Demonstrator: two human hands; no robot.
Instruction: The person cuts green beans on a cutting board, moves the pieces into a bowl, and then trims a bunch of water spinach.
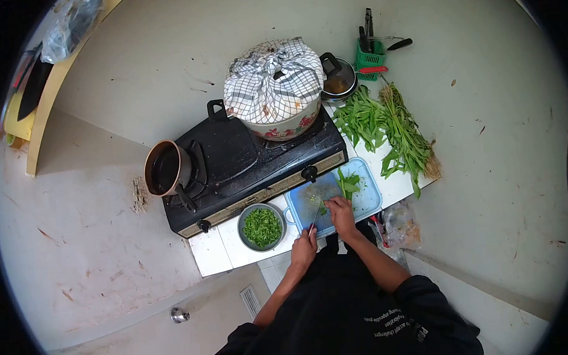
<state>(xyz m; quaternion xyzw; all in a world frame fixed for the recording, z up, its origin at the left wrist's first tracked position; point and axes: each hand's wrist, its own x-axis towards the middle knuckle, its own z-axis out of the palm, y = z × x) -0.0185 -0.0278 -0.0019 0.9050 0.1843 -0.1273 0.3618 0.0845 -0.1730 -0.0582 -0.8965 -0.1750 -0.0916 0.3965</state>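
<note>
Greens [348,183] lay on a blue cutting board [367,199] at the front edge of the white counter [227,251], just in front of the black stove [233,163]. From the head camera, looking down, the right hand [342,214] pressed on the cut end of the greens, with its fingers [332,204] pressed together and curled over the stems. The left hand [304,247] was wrapped shut around the handle of a knife [315,219], and the blade pointed up toward the right hand. Tiny green bits sat on the board near the blade.

A grey metal bowl [261,227] full of chopped greens stood just beside the board, on its left side. On the stove sat a dark pot with a handle [167,169] and a big flowered pot [282,121] covered by a checked cloth [273,78]. Behind that pot was a small pan with a glass lid [339,83]. A green basket [370,55] held some tools. A big bunch of long leafy stalks [388,127] lay on the counter behind the board, well apart from the hands. The person wore a black shirt [345,313].
</note>
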